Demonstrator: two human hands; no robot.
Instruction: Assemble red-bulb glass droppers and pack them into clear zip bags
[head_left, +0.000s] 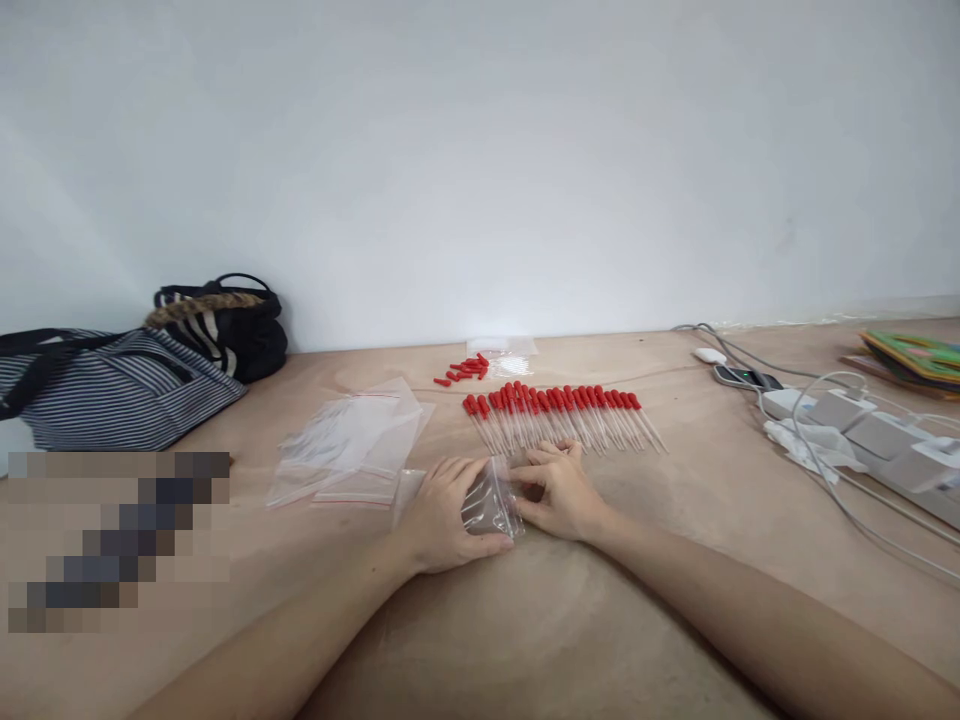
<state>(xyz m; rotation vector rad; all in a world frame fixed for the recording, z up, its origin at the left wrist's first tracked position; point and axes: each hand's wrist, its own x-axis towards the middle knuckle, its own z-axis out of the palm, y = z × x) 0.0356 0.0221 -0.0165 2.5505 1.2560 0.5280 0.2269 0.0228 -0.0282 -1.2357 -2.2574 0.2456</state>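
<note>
A clear zip bag [491, 500] lies flat on the wooden table in front of me. My left hand [448, 515] rests over its left part, fingers spread and thumb along the near edge. At the bag's right edge, my right hand [553, 495] has its fingers curled, pinching the plastic. Just beyond the right hand stretches a row of glass droppers [555, 415] with red rubber bulbs, tips toward me. More clear bags [352, 445] with red zip lines are piled to the left. Whether anything is inside the bag under my hands is hard to see.
Loose red bulbs [471, 368] lie near the wall beside a bag of thin clear tubes [511, 362]. A striped bag [127, 385] and a black pouch [225, 325] stand left. Chargers on a power strip [870, 420], cables and colourful booklets [915, 355] occupy the right.
</note>
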